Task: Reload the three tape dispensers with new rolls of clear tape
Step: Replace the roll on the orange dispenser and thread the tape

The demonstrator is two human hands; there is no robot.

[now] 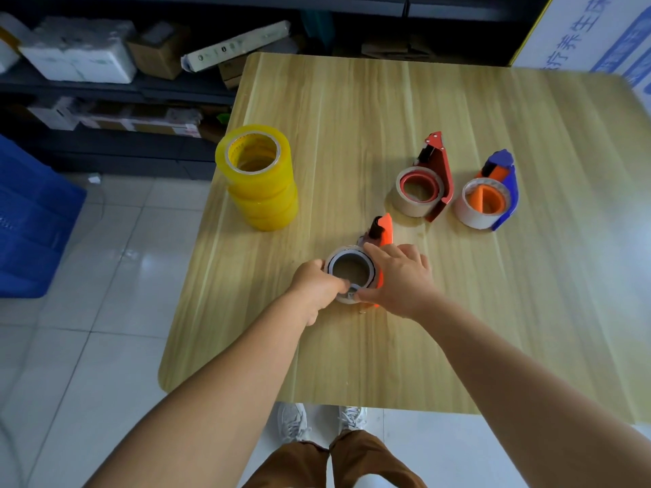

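An orange tape dispenser lies on the wooden table near its front, with a nearly spent roll on its hub. My left hand grips that roll's left and front rim. My right hand presses on the dispenser's right side, its thumb meeting the left fingers at the roll's front edge. A stack of yellowish clear tape rolls stands at the table's left edge. Further right lie a red dispenser and a blue dispenser, each carrying a thin used roll.
Dark shelving with cardboard boxes and white foam blocks runs behind the table. A blue crate sits on the tiled floor at left. A white-and-blue printed board stands at the back right. My shoes show below the table's front edge.
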